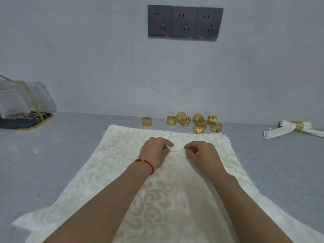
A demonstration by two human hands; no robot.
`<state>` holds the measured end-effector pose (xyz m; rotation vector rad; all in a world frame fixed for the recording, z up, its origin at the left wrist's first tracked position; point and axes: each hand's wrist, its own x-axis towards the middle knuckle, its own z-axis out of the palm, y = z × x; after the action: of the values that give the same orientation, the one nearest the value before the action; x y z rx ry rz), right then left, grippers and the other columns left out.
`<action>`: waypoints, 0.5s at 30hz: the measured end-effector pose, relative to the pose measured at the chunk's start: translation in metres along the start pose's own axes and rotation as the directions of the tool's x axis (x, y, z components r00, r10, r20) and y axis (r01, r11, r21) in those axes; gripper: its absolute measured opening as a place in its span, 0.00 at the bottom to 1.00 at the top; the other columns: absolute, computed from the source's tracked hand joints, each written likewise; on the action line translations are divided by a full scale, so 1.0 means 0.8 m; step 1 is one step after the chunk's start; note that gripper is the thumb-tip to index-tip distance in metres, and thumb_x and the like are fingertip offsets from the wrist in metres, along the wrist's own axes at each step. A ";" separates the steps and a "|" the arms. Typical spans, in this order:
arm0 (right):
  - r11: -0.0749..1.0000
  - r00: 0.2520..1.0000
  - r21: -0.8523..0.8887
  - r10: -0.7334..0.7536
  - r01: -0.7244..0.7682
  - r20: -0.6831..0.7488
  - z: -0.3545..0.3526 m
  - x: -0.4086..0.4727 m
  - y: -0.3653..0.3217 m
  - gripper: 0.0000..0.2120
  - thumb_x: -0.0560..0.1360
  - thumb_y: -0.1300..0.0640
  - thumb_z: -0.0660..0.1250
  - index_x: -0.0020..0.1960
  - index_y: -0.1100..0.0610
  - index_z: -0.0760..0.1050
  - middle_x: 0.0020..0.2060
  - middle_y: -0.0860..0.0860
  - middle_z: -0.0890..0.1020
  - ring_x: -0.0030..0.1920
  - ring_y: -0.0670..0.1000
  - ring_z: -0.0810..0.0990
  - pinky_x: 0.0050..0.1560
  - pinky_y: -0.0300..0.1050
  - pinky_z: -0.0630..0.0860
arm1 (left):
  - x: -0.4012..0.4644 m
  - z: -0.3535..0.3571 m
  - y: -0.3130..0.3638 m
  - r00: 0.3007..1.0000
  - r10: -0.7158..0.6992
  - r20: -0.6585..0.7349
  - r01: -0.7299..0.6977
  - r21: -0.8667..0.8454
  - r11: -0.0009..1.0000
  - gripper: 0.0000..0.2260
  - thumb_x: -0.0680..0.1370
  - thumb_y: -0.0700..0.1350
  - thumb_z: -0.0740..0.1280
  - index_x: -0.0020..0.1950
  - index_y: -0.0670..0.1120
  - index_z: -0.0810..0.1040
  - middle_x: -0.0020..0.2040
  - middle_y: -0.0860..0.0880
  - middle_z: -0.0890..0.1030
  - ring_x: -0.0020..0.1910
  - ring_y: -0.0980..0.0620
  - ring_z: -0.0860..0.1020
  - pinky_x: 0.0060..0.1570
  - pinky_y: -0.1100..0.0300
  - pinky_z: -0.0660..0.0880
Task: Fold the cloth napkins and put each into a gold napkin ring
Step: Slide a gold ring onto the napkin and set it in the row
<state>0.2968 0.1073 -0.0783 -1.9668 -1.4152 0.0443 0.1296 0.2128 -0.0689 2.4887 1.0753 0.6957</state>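
Note:
A stack of cream patterned cloth napkins [112,155] lies spread flat on the grey table in front of me. My left hand [154,151] and my right hand [201,153] sit side by side near its middle, each pinching the top napkin's fabric into a small raised ridge between them. Several gold napkin rings [198,122] stand in a cluster just beyond the far edge of the stack, and one more gold ring [147,121] stands apart to their left. A folded white napkin inside a gold ring [296,129] lies at the far right.
A gold-wire holder with white mesh cloth [22,102] on a dark tray stands at the far left by the wall. Three dark wall sockets [185,21] are mounted above. Bare grey tabletop [52,155] flanks the stack on both sides.

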 end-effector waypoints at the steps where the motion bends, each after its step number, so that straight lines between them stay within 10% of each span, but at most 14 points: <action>1: 0.999 0.999 0.046 0.022 -0.021 -0.024 0.002 0.000 0.002 0.07 0.75 0.59 0.71 0.47 0.50 0.86 0.41 0.44 0.86 0.44 0.46 0.82 0.49 0.48 0.80 | -0.001 0.002 -0.003 0.999 -0.028 -0.014 0.028 -0.046 0.999 0.14 0.76 0.40 0.67 0.58 0.52 0.84 0.44 0.53 0.85 0.48 0.51 0.81 0.53 0.55 0.77; 6: 0.998 1.000 0.066 0.013 -0.013 -0.002 0.006 -0.003 0.007 0.04 0.75 0.60 0.74 0.49 0.54 0.87 0.49 0.48 0.82 0.51 0.48 0.80 0.53 0.42 0.75 | 0.003 -0.001 -0.001 0.997 0.020 0.070 -0.023 0.043 0.999 0.05 0.76 0.35 0.67 0.51 0.37 0.78 0.42 0.51 0.77 0.44 0.45 0.77 0.48 0.57 0.75; 7: 0.999 1.000 0.035 0.010 -0.011 0.023 0.004 -0.001 0.008 0.05 0.76 0.58 0.73 0.50 0.54 0.86 0.50 0.48 0.82 0.52 0.48 0.79 0.52 0.42 0.74 | 0.006 0.001 -0.002 0.996 0.016 0.083 -0.022 0.069 0.997 0.16 0.77 0.36 0.67 0.45 0.55 0.65 0.44 0.51 0.77 0.45 0.45 0.76 0.49 0.56 0.76; 8: 1.000 0.999 -0.016 -0.005 0.006 0.046 0.001 0.000 0.009 0.05 0.76 0.57 0.73 0.50 0.53 0.86 0.51 0.48 0.81 0.53 0.48 0.78 0.52 0.42 0.73 | 0.007 -0.003 0.003 0.990 0.010 0.143 -0.023 0.090 0.996 0.10 0.77 0.36 0.68 0.50 0.51 0.83 0.47 0.50 0.79 0.47 0.46 0.78 0.51 0.56 0.76; 15: 0.953 0.973 -0.250 -0.125 0.173 0.196 -0.019 0.004 -0.003 0.04 0.77 0.59 0.68 0.46 0.51 0.77 0.42 0.45 0.82 0.46 0.52 0.78 0.48 0.49 0.72 | 0.009 -0.008 0.018 0.981 0.122 0.150 -0.176 0.432 0.884 0.11 0.77 0.37 0.65 0.45 0.54 0.70 0.48 0.53 0.80 0.52 0.48 0.75 0.49 0.54 0.63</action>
<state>0.3024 0.1024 -0.0644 -2.1055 -1.7619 -0.0425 0.1390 0.2092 -0.0547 2.9846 1.1058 0.3589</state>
